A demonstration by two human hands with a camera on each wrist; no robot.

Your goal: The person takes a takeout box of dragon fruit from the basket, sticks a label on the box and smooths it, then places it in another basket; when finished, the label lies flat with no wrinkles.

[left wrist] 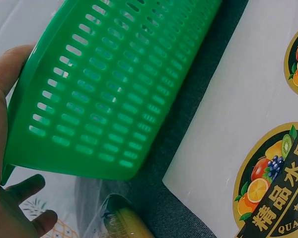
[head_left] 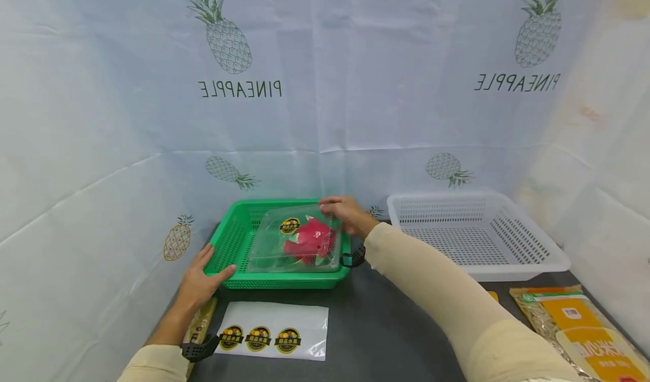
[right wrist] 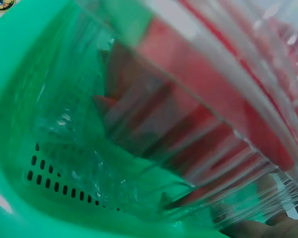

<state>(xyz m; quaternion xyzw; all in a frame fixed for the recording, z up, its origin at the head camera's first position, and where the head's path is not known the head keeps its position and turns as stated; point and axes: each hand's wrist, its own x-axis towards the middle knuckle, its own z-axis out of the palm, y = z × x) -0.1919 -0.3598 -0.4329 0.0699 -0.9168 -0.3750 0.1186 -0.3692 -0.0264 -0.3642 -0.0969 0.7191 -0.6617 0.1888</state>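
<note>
A clear plastic clamshell box (head_left: 269, 246) with a red dragon fruit (head_left: 312, 238) inside and a round black-and-gold sticker (head_left: 290, 226) on its lid sits tilted in the green basket (head_left: 281, 281). My right hand (head_left: 347, 215) grips the box by its far right edge; in the right wrist view its fingers (right wrist: 273, 229) show at the bottom corner, against the ribbed plastic. At the basket's left front corner, my left hand (head_left: 198, 283) holds the rim, thumb over the top and other fingers outside, as the left wrist view of the basket (left wrist: 114, 89) shows.
In front of the basket lies a white sheet (head_left: 274, 317) with three round stickers. A plastic-wrapped yellowish pack (head_left: 200, 323) lies under my left forearm. To the right stand a white basket (head_left: 477, 266) and an orange grain bag (head_left: 584, 325). Pineapple-printed cloth (head_left: 335, 105) hangs behind.
</note>
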